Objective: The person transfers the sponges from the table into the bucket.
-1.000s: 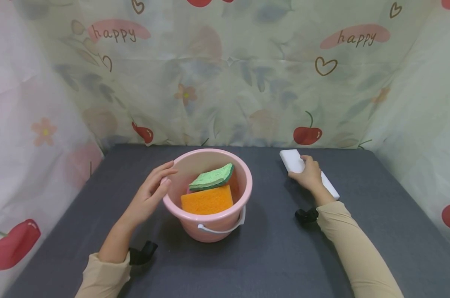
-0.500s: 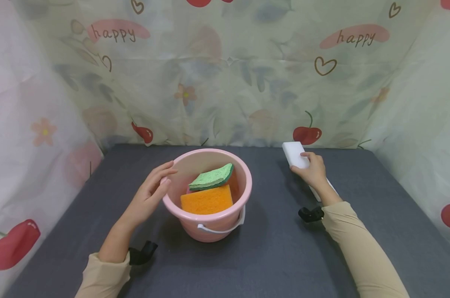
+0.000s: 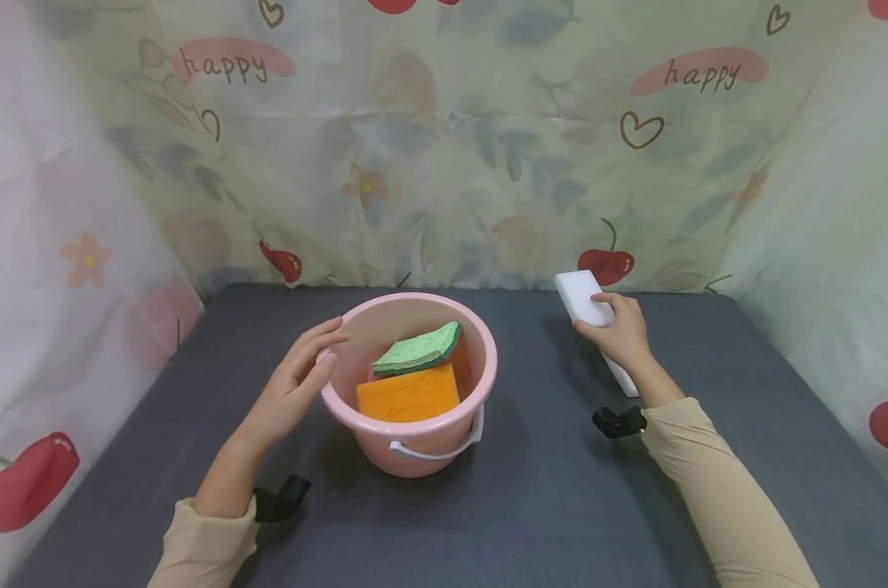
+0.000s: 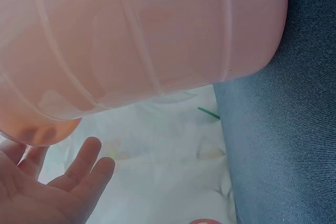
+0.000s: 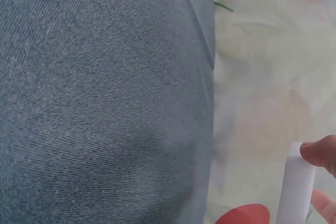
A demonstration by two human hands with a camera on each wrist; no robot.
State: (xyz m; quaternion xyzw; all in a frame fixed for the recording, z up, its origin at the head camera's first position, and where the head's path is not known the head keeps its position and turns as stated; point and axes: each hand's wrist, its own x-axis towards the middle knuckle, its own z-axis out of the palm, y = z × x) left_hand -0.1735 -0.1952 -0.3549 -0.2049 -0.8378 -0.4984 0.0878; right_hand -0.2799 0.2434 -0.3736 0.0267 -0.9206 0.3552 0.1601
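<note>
A pink bucket [image 3: 414,445] with a pale handle [image 3: 444,452] stands left of the middle in the head view. Inside it lie a light green sponge [image 3: 417,349] with a dark green side and an orange sponge [image 3: 408,396]. My left hand [image 3: 294,385] rests its loosely extended fingers on the bucket's left rim; the left wrist view shows the bucket's ribbed side [image 4: 173,24] beside the hand [image 4: 47,192]. With thumb and fingers my right hand [image 3: 620,331] grips a long white melamine sponge [image 3: 582,296], tilted with its far end raised. Part of it is hidden by the hand.
A dark cloth-covered table [image 3: 532,523] spreads under everything. A patterned curtain [image 3: 451,188] hangs behind it and along both sides. Black wrist mounts [image 3: 282,500] sit under each forearm. Something pink is partly hidden among the sponges.
My right hand has lifted the white melamine sponge and shifted slightly up and to the right. The sponge has tipped and turned steeper. My left hand and the bucket have stayed put.
</note>
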